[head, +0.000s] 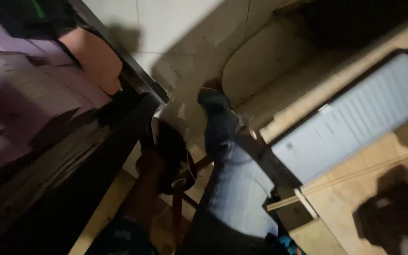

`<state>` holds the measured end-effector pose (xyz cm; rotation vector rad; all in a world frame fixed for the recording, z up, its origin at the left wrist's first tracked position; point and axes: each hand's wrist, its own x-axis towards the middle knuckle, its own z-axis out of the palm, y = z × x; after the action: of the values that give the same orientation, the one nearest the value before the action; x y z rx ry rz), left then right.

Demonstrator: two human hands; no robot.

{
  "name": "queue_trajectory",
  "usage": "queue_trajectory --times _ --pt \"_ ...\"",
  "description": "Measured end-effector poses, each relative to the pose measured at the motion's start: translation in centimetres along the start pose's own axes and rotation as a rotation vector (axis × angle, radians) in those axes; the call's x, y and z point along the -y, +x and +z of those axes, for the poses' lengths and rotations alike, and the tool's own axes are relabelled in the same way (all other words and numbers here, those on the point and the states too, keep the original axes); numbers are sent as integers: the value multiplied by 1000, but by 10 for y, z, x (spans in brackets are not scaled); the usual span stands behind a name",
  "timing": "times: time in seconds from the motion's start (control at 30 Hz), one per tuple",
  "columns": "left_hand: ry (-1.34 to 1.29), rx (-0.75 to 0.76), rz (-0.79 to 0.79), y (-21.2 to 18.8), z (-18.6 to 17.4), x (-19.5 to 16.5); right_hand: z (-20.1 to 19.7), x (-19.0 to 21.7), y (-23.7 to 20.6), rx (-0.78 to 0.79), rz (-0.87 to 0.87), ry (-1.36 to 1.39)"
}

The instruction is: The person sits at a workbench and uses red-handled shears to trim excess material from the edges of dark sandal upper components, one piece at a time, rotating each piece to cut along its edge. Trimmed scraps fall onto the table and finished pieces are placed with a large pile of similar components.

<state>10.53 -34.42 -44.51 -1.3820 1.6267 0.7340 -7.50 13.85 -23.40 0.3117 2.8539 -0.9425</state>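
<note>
The view is blurred and tilted. My left arm [148,182] reaches up from the bottom edge to a round dark object with a pale, clear rim [178,137] on the floor. The hand lies against its dark side, and blur hides whether the fingers grip it. A leg in blue jeans [234,184] runs up the middle, its foot [212,94] on the pale floor beside the round object. My right hand is not visible.
A black frame edge [133,78] and a dark tabletop [48,156] fill the left. A bare arm below a dark sleeve [95,59] rests there; I cannot tell whose. A pale ribbed panel [355,120] lies on wooden boards [355,189] at right.
</note>
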Motion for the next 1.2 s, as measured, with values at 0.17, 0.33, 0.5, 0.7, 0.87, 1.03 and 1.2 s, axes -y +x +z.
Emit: queue_trajectory --times 0.17,0.33,0.5,0.7,0.87,1.03,1.2 --pt "-240 -223 35 -65 7 56 -23 5 -19 9 -98 109" --pt "-602 -501 206 -150 18 89 -49 1 -29 50 -220 259" --pt "-972 -788 529 -253 6 96 -72 -9 -42 102 -108 437" --pt "-1131 -1006 1096 -382 -43 44 -103 -11 -60 -53 -51 534" --pt "-986 -920 1572 -485 -73 -1 -146 -16 -87 -128 16 592" --pt "-653 -461 1715 -550 -64 -54 -170 -32 -110 -47 235 889" --pt "-448 -78 1582 -554 9 -168 -176 -63 -123 -55 85 1129"
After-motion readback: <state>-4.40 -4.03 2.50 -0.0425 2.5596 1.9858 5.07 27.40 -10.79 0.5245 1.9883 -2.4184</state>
